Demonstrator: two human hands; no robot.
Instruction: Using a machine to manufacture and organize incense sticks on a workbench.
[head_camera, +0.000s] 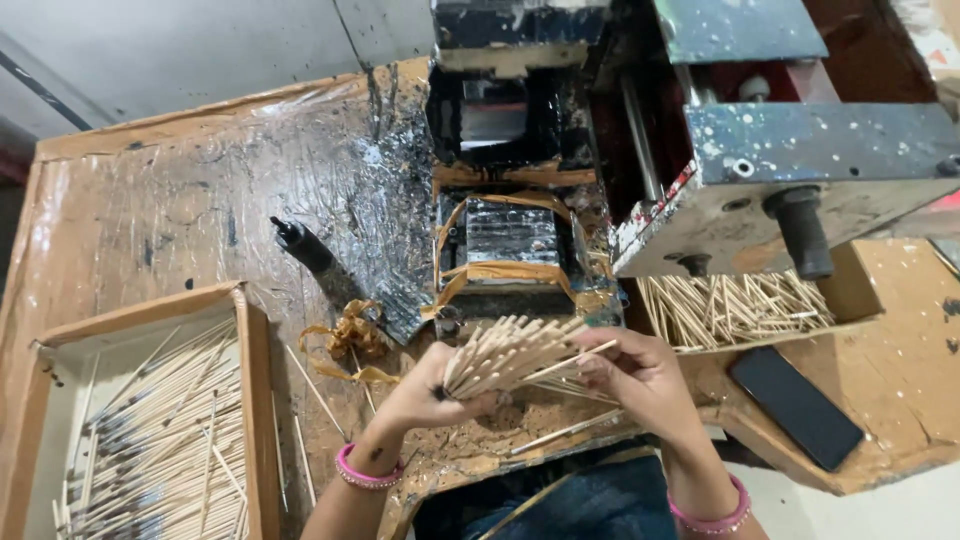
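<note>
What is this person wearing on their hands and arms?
Both hands are bare, with no gloves and no sleeves in view. The left hand has a pink bangle at the wrist, and the right hand has a matching pink bangle. No rings are clearly visible.

Straight ahead of both hands the paint-spattered machine (700, 130) and its taped black block (510, 245) wall off the way forward, with the fanned bundle of thin sticks (515, 355) filling the gap between left hand (425, 390) and right hand (640, 375). Left of the left hand sit crumpled tape (345, 335), a black marker (305, 245) and a stick-filled tray (165, 420); beyond them the plastic-covered tabletop (180, 190) lies open. Right of the right hand a second stick tray (735, 310) and a dark phone (795, 405) crowd the surface.
</note>
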